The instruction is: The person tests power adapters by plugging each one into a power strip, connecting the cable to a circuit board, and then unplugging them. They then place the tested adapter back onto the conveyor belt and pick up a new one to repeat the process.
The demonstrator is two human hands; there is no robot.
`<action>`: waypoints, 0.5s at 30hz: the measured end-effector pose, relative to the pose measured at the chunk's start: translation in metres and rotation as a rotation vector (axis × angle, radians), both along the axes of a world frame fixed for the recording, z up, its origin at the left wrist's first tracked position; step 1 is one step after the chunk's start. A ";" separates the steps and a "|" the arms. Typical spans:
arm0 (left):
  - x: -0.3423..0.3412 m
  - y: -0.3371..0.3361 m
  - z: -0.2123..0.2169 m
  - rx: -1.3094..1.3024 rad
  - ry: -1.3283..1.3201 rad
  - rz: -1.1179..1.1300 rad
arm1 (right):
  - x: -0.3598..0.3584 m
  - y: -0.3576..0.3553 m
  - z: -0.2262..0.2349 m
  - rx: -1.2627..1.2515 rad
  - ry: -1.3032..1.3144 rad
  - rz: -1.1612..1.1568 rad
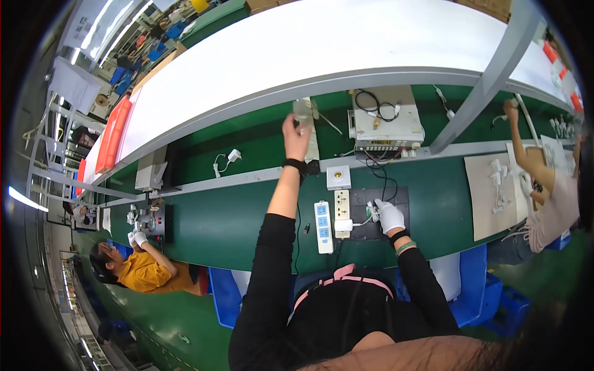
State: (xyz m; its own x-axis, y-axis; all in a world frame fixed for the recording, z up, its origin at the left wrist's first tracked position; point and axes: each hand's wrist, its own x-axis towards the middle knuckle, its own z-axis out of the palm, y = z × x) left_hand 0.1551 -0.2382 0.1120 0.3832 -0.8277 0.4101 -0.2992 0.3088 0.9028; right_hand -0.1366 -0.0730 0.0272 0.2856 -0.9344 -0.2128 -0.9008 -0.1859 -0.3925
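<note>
Left hand: bare, the left hand (pixel 297 141) reaches toward the far edge of the tabletop (pixel 247 210), fingers at a pale, see-through piece (pixel 302 110); whether they grip it or only touch it I cannot tell.
Right hand: in a white glove, the right hand (pixel 391 217) is near the middle of the tabletop's near edge, fingers drawn narrow around a bunched white cable (pixel 374 211).
White cable: lies over the dark mat (pixel 397 201), beside a white adapter (pixel 344 227) seated on the cream power strip (pixel 341 199). Probably light and limp; best taken by its bundled part or a plug body, as pulling on the thin lead could strain it.
Adapter: looks stiff, light and smooth; the block's sides should give the firmest hold.
See-through piece: likely light and perhaps slippery; a pinch at its rim seems kindest. Its blur hides the exact shape.
Left of the cream strip: a white strip with blue sockets (pixel 323 227), reaching closest to the near edge.
Toward the far edge: a white socket box (pixel 338 178), then a bench instrument (pixel 387 130) to its right.
</note>
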 end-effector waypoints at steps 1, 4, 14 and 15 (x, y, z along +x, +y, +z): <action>0.006 0.008 -0.015 -0.029 -0.244 0.072 | 0.002 -0.001 0.000 0.002 0.021 -0.010; 0.014 0.059 -0.066 0.392 -0.305 -0.183 | 0.002 -0.003 -0.003 0.020 0.080 -0.016; 0.141 0.216 -0.137 1.012 0.167 -0.216 | 0.002 0.003 -0.026 0.085 -0.081 -0.098; 0.156 0.211 -0.137 0.992 0.157 -0.170 | -0.002 0.010 -0.043 0.060 -0.470 -0.238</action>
